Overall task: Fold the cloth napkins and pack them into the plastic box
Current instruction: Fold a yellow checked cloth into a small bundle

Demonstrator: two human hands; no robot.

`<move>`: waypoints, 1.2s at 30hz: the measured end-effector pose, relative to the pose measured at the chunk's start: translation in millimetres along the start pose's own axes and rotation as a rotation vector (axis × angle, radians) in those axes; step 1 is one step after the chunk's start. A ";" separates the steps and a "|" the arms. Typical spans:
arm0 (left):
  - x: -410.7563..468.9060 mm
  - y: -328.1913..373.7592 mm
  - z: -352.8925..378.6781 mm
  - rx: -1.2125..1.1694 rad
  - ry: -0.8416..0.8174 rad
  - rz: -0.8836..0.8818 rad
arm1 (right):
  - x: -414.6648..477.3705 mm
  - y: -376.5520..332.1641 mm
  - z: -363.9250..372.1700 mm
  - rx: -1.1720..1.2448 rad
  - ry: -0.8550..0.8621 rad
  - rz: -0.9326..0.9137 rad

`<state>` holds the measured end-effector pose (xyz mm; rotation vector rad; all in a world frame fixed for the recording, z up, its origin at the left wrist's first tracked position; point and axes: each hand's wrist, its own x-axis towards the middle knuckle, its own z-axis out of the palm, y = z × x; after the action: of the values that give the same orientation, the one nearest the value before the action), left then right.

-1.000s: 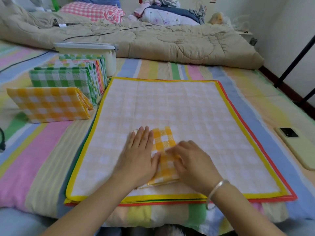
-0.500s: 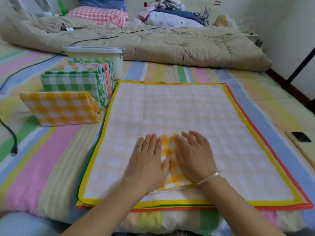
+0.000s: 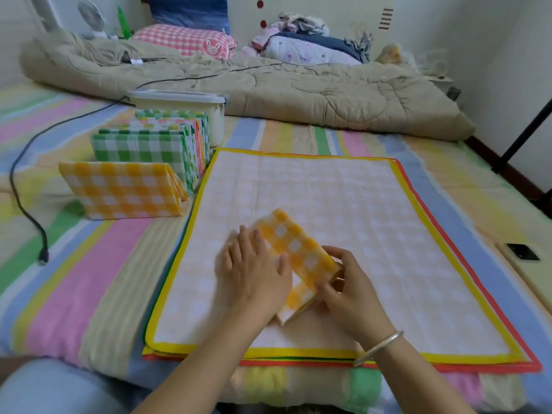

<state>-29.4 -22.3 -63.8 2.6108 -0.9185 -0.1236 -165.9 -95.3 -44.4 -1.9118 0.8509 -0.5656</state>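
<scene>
Two hands on the folded yellow-check napkin (image 3: 298,252) atop the flat napkin stack (image 3: 343,186): left hand (image 3: 254,273) pressing flat, fingers (image 3: 254,243) straight, right hand (image 3: 349,291) pinching its near end; looks soft, light, so grab folded edges together.

Surface: bed (image 3: 98,279), striped sheet in pastel bands.
Far end: beige quilt (image 3: 298,94) bunched across the full width; pink-checked pillow (image 3: 185,40) behind it.
Left of centre: white plastic box (image 3: 179,100), lid on, just in front of the quilt. Row of folded napkins (image 3: 143,150) stands on edge against it; yellow-checked folded napkin (image 3: 119,192) stands nearest.
Centre: stack of flat napkins (image 3: 358,204), yellow border on top, red and green edges beneath.
Left: black cable (image 3: 27,210).
Right edge: phone (image 3: 525,258), face down.
</scene>
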 end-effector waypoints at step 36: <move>188.5 -223.1 -86.3 -0.548 0.618 -0.315 | 207.7 -144.4 232.4 -0.161 0.191 -0.082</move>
<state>266.8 48.4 -59.0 2.0557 -0.2089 0.2968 175.7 -73.7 -14.7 -2.0698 0.9674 -0.7590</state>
